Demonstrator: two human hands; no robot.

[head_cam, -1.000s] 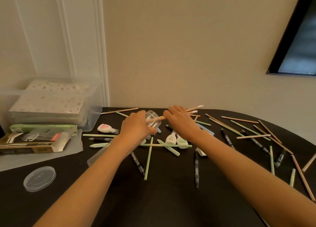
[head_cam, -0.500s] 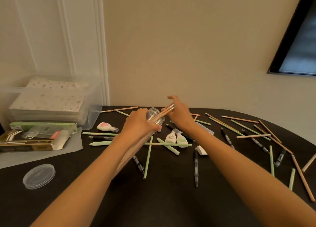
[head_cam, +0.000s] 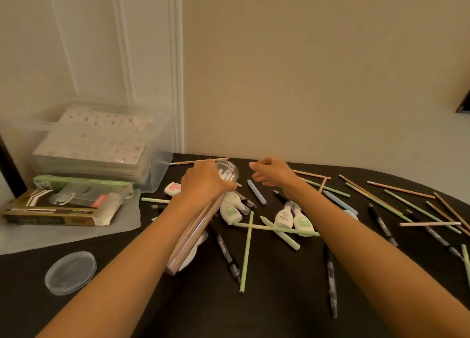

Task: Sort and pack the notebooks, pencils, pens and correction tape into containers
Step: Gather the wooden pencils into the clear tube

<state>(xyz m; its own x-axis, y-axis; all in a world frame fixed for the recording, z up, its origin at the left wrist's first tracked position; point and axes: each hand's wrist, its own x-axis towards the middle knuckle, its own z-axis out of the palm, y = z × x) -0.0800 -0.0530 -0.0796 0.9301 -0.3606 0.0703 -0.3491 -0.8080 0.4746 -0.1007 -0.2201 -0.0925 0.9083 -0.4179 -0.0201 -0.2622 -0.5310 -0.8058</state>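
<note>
My left hand [head_cam: 204, 181] grips a long clear tube [head_cam: 193, 236] tilted toward me, its mouth away from me, with brown pencils inside. My right hand [head_cam: 272, 172] hovers just right of the tube's mouth, fingers loosely curled and holding nothing. Brown and green pencils [head_cam: 396, 203] lie scattered over the black table [head_cam: 279, 307]. Black pens [head_cam: 227, 255] lie among them. White correction tapes [head_cam: 292, 219] sit in the middle, and a pink one [head_cam: 172, 187] lies left of my left hand. Patterned notebooks [head_cam: 96, 139] are stacked in a clear bin [head_cam: 157, 164] at the left.
A round clear lid [head_cam: 70, 272] lies at the front left. Opened packaging boxes [head_cam: 63, 205] rest on a white sheet [head_cam: 63, 236] beside the bin. The wall stands close behind the table's far edge.
My right hand pushed brown pencils into the tube's mouth and has let go, drawing back to the right. The view has shifted right.
</note>
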